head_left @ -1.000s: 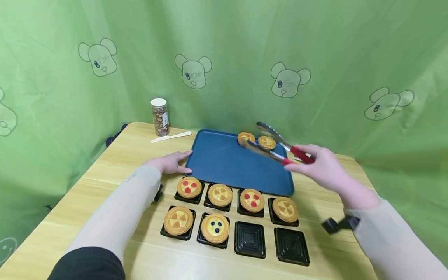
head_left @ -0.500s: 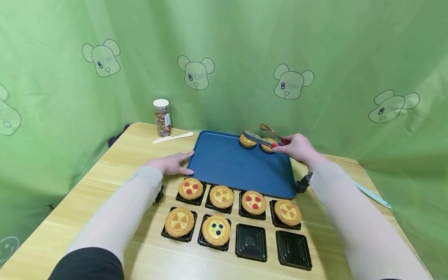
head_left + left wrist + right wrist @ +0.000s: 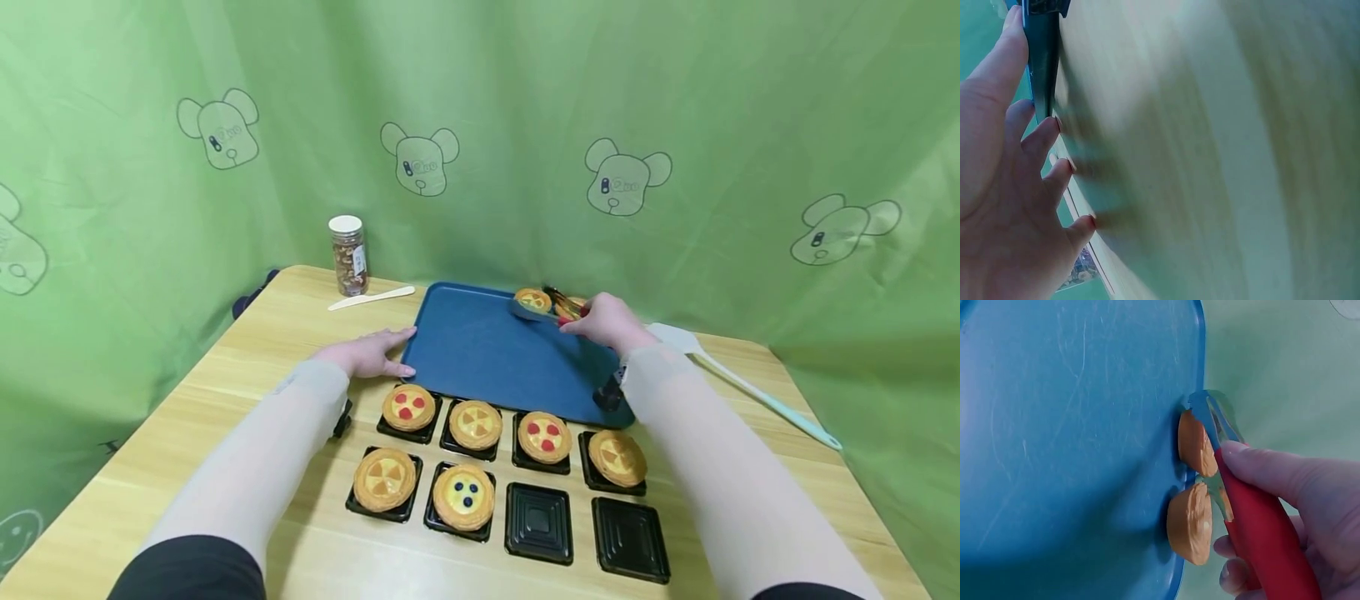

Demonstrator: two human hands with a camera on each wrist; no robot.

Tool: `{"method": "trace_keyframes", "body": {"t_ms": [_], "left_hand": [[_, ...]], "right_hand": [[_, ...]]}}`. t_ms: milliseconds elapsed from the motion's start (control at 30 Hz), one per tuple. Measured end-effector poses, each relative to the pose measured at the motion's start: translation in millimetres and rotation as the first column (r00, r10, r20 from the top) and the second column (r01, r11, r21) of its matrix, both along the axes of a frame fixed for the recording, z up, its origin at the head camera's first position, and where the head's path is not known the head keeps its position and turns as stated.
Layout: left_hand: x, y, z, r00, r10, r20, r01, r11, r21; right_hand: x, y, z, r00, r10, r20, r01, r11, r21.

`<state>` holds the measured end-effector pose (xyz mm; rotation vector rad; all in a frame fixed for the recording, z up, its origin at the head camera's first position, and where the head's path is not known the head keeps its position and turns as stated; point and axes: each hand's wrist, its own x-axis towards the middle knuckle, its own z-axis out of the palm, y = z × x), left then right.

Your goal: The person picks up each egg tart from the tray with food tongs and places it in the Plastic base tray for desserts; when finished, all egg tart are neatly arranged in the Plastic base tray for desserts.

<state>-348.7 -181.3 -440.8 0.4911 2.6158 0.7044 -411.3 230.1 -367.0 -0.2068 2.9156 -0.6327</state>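
Observation:
My left hand [image 3: 371, 354] rests its spread fingertips on the left edge of the blue tray [image 3: 487, 358]; the left wrist view shows the tray edge [image 3: 1043, 69] by the thumb and fingers. My right hand [image 3: 609, 321] grips the red handles of tongs [image 3: 1260, 531] at the tray's back right. Two round tarts sit there side by side, a left tart [image 3: 532, 298] and a right tart [image 3: 1190, 524]. The tong tips reach over the right tart to either side of the left tart; whether they press on it, I cannot tell.
In front of the tray stand two rows of black square holders, several bearing tarts [image 3: 463, 497]; two holders [image 3: 538, 522] are bare. A white-lidded jar [image 3: 349, 258] and a pale knife [image 3: 371, 298] lie back left. A white spatula with a blue handle [image 3: 750, 387] lies right.
My right hand has moved left and lowered the tongs from above the tray to the left tart. The spatula has come into view. My left hand stays at the tray edge.

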Motion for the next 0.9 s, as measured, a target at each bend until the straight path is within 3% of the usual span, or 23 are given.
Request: {"method": "trace_keyframes", "body": {"t_ms": [233,533,767,900], "left_hand": [[1.8,0.9,0.9,1.000,-0.012,-0.002,0.012,1.000,0.010],[3.6,2.2,6.1,1.000,-0.006,0.002,0.006,1.000,0.000],[-0.1,-0.5,1.9,1.000,-0.020,-0.007,0.020,1.000,0.013],[-2.1,-2.5,-1.2,1.000,-0.013,0.000,0.013,1.000,0.025]], "right_hand": [[1.9,-10,-0.9,1.000,-0.013,-0.013,0.014,0.998,0.059],[4.0,-12,6.3,0.999,-0.046,0.004,0.046,0.997,0.057],[10.7,-14,19.7,1.000,-0.017,-0.013,0.017,1.000,0.026],[21.4,-16,34.1,0.999,0.014,-0.035,-0.014,1.000,0.004]]}}
